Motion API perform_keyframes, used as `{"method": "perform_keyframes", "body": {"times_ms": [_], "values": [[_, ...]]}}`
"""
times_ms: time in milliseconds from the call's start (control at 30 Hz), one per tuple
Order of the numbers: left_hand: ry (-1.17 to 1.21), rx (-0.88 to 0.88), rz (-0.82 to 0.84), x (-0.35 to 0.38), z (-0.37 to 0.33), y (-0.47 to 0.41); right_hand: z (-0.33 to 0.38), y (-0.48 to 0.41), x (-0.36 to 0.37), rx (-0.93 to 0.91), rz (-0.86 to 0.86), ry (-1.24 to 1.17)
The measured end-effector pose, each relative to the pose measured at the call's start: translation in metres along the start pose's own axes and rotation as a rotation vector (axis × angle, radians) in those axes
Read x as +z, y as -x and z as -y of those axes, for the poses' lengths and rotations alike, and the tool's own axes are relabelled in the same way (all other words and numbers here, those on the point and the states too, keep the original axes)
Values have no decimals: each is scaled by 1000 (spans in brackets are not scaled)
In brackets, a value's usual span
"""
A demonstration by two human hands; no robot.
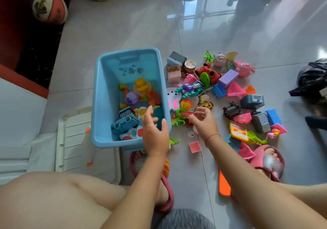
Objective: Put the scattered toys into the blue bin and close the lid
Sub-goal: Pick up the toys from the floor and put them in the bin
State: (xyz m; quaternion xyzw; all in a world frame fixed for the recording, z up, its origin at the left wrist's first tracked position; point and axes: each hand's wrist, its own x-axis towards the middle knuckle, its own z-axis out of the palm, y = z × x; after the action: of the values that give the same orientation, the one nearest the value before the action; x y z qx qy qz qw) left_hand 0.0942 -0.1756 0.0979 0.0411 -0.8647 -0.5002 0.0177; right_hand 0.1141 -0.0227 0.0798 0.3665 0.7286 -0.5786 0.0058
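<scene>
The blue bin [106, 94] stands open on the floor and holds several toys, among them a yellow duck [142, 86] and a blue toy car [124, 123]. Over the bin's near right corner hovers my left hand [155, 131], fingers relaxed and holding nothing. To its right, my right hand [203, 120] pinches a small red ribbed toy [187, 114] just above the floor. Scattered toys cover the floor right of the bin: a purple block [228, 78], a pink pig [245, 68], a yellow toy phone [238, 131]. The white lid [74, 140] lies flat left of the bin.
A basketball [49, 7] sits at the far left near a dark rug. A black bag [313, 80] lies at the right edge. My feet in pink slippers [267, 161] flank an orange strip [224, 184] on the grey tile floor.
</scene>
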Motion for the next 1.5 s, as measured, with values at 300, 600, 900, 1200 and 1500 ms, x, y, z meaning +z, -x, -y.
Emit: {"method": "perform_keyframes", "body": {"times_ms": [300, 600, 900, 1200, 1500], "values": [[-532, 726, 191, 46, 71, 75, -123, 1, 8, 143, 200, 511], [-944, -140, 608, 58, 139, 78, -152, -8, 22, 153, 297, 815], [-999, -98, 707, 67, 142, 65, -149, -9, 19, 248, 45, 512], [-152, -213, 379, 49, 8, 38, -28, -21, -3, -11, -311, -12], [153, -326, -311, -53, -39, -44, 75, -8, 50, -279, 118, 16]]}}
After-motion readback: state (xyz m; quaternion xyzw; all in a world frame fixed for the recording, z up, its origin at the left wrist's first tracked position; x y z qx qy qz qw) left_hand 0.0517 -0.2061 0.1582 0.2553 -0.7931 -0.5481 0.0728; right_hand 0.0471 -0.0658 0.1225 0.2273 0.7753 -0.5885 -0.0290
